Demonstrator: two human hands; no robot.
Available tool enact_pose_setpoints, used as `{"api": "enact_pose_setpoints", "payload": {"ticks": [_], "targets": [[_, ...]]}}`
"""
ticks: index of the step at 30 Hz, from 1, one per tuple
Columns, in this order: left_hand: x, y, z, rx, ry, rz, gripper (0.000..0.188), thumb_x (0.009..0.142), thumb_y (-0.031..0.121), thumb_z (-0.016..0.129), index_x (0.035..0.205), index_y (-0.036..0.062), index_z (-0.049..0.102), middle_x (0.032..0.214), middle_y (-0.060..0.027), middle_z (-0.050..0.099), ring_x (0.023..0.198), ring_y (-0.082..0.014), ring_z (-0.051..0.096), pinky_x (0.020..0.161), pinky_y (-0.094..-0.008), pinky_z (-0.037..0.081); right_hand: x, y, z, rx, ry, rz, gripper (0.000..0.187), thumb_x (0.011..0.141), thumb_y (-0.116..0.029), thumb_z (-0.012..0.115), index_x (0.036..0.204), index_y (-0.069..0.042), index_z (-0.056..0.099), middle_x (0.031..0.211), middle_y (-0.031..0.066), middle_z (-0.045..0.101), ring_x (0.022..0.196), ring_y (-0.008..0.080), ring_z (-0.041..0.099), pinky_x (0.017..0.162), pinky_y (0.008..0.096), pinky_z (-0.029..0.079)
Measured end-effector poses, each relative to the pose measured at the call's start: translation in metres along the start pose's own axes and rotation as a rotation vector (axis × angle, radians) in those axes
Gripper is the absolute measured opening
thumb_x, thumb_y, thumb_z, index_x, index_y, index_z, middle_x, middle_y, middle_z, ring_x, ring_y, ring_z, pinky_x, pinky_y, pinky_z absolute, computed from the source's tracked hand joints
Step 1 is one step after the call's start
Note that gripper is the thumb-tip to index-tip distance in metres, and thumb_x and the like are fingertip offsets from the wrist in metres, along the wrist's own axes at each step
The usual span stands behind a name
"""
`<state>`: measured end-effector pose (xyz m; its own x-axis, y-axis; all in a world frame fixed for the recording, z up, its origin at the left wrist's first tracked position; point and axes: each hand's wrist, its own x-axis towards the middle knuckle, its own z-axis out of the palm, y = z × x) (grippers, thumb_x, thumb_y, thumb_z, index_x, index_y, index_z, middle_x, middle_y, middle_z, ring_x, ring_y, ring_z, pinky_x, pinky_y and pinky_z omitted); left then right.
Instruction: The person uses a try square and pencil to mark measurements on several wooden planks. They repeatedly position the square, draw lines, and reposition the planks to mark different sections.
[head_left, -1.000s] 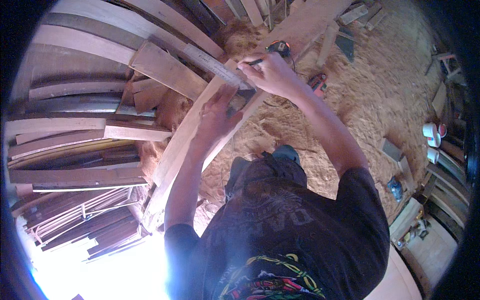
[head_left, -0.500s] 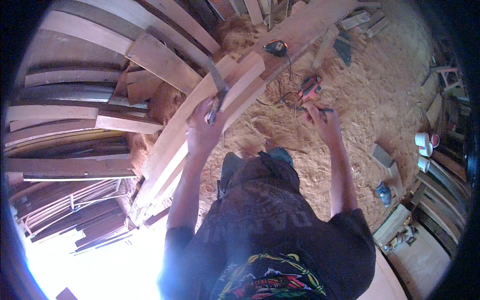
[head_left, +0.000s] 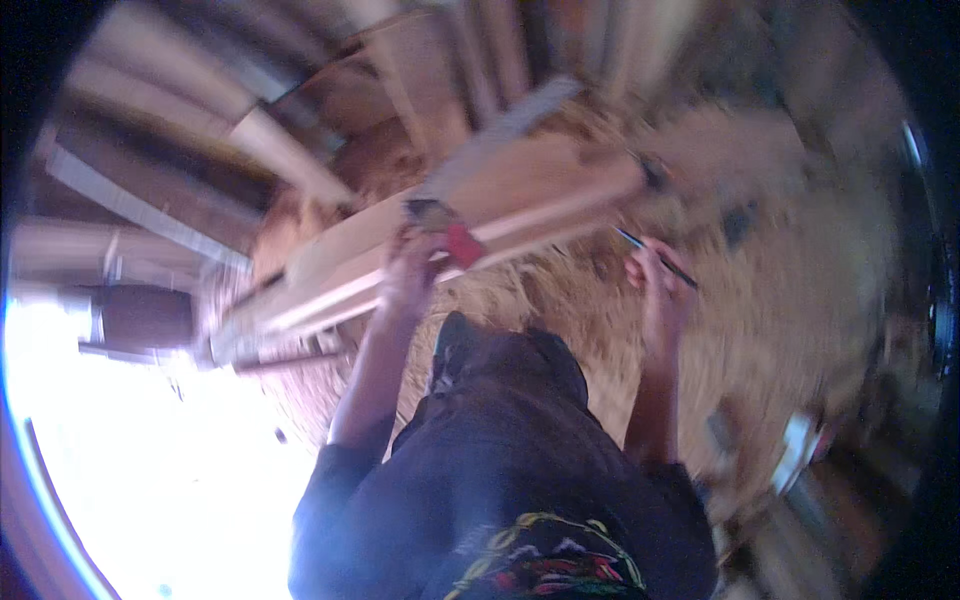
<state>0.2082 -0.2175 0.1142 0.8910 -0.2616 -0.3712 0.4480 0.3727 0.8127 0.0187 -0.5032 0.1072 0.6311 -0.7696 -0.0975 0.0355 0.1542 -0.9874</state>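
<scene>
A square (head_left: 500, 145) with a long grey blade is in the left hand (head_left: 410, 270), a little toward eleven o'clock from the middle of the view. The fingers are clamped on its short dark-and-red handle, and the blade points from there toward two o'clock, in front of the boards; whether it touches them is hard to tell through the blur.

Well apart, at three o'clock, the right hand (head_left: 657, 285) is closed on a slim dark pencil (head_left: 680, 270), one end pointing toward ten o'clock and the other toward four.

Behind the left hand, pale wooden boards (head_left: 330, 250) lie side by side, running from eight o'clock toward two. Near their far end, at twelve o'clock from the right hand, is a small dark thing (head_left: 652, 172), too smeared to make out.

Tan ground (head_left: 760, 330) spreads past the right hand. Farther out, blurred planks (head_left: 285, 155) fan from nine round to twelve o'clock, strong glare fills eight, a white object (head_left: 795, 452) sits at four, and the person's dark printed shirt (head_left: 500, 450) takes up six.
</scene>
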Motion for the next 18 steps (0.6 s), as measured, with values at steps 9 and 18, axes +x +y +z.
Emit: {"api": "enact_pose_setpoints", "payload": {"ticks": [9, 18], "targets": [[-0.078, -0.029, -0.085, -0.345, 0.057, 0.087, 0.042, 0.101, 0.018, 0.071, 0.140, 0.0079, 0.056, 0.118, -0.0045, 0.072, 0.103, -0.0156, 0.068, 0.087, -0.0345, 0.055, 0.010, -0.028, 0.171, -0.176, -0.573, -0.033, 0.026, 0.108, -0.023, 0.061, 0.119, -0.001, 0.069, 0.087, 0.0021, 0.065, 0.077, 0.0098, 0.060, 0.068, 0.0260, 0.049], [-0.104, -0.023, -0.182, -0.498, 0.379, 0.260, 0.037, 0.104, 0.021, 0.068, 0.138, 0.0109, 0.056, 0.123, -0.0028, 0.073, 0.103, -0.0100, 0.068, 0.079, -0.0268, 0.055, -0.043, 0.019, 0.350, -0.337, -1.101, -0.039, 0.033, 0.110, -0.024, 0.059, 0.132, -0.001, 0.065, 0.101, 0.0075, 0.074, 0.082, 0.0123, 0.066, 0.071, 0.0265, 0.051]]}}
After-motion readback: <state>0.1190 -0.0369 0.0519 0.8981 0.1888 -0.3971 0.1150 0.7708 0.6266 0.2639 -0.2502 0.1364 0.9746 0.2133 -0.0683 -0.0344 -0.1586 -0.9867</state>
